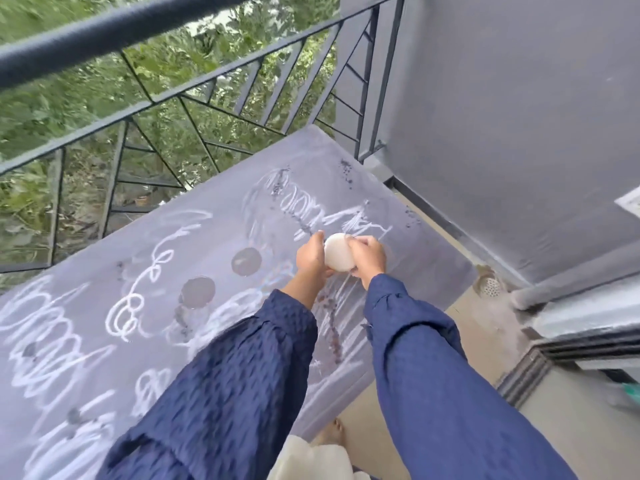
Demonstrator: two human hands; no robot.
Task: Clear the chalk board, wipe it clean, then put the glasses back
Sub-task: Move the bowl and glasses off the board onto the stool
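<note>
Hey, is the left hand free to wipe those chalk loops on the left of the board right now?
Probably not yet: the left hand and right hand both hold the white sponge. Nothing lies between it and the chalk loops.

Nothing here can be read as text. The chalk board point(214, 244) carries only white chalk scribbles: loops and curls near its middle, zigzag scrawls toward its far right corner and along its left edge, none forming a letter or a number. Two round bare patches sit among the marks, and dark wet specks dot the far right corner. No label, brand or sign shows on the railing point(194, 88) or the grey wall point(519, 116).
</note>
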